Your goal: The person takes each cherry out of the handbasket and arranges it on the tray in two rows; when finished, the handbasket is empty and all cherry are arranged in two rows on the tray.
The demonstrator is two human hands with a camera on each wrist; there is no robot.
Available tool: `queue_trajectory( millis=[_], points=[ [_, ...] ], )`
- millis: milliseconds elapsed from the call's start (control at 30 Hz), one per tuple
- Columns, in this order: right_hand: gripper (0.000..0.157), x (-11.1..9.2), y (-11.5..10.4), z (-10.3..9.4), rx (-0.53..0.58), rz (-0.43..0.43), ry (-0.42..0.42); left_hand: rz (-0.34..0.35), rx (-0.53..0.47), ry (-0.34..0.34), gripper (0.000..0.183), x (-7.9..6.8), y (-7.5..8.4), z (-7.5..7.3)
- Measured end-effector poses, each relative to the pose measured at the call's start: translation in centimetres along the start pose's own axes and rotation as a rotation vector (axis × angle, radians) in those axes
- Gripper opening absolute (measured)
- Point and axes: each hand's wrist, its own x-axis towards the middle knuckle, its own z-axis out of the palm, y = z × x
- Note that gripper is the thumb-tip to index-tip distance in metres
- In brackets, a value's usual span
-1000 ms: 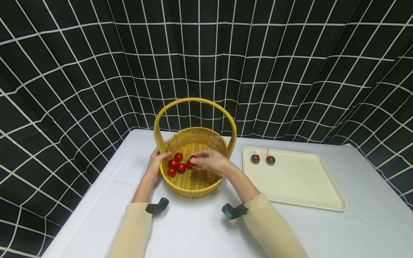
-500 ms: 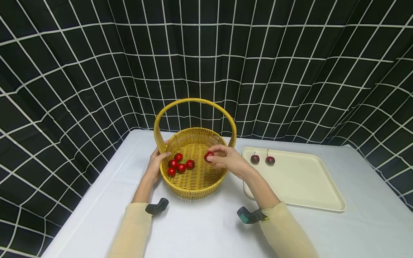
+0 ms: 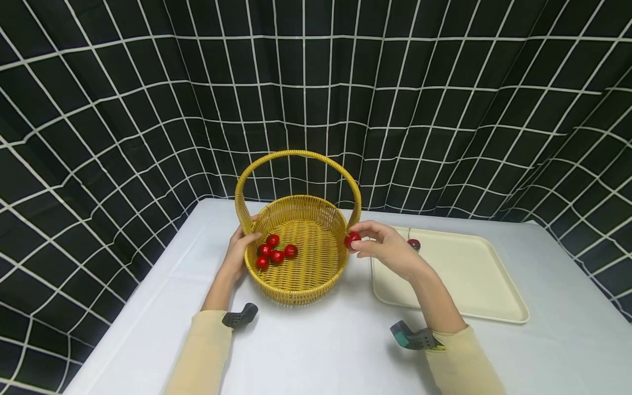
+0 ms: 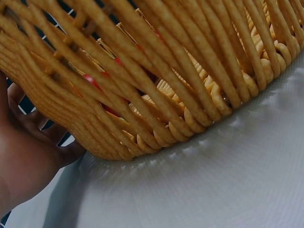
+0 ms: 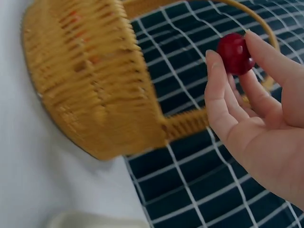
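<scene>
A yellow wicker basket with a tall arched handle stands on the table. Several red cherries lie together on the left of its floor. My left hand grips the basket's left side, thumb over the rim; in the left wrist view, fingers reach behind the weave. Between thumb and fingertips, my right hand pinches one red cherry near the basket's right rim, by the foot of the handle.
Right of the basket lies a cream tray, its left part under my right hand. A dark cherry shows near its back edge. A black curtain with a white grid hangs behind the table.
Pinching a cherry, my right hand has moved right from the basket's middle to its right rim. It now hides one dark cherry on the tray. The left hand stays put.
</scene>
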Motion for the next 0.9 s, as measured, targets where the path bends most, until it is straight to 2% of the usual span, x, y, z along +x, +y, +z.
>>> queue_trajectory(
  millis=[133,300,500,700,900],
  points=[
    [0.042,-0.7,-0.1,-1.6,0.032,-0.034,0.042,-0.003,0.004,0.004,0.055,-0.1,0.0,-0.1],
    [0.033,-1.3,-0.3,-3.2,0.118,-0.03,0.128,-0.005,0.013,-0.002,0.054,-0.1,0.1,0.0],
    [0.032,-1.7,-0.3,-4.4,0.251,-0.055,0.153,-0.003,0.014,0.004,0.055,0.1,0.1,0.2],
    [0.033,-2.1,0.2,-5.8,0.288,-0.034,0.219,-0.006,0.003,0.01,0.056,-0.1,0.1,0.3],
    [0.032,-2.6,1.1,-7.6,0.343,-0.095,0.302,-0.002,0.012,-0.001,0.057,-0.2,0.1,0.2]
  ],
)
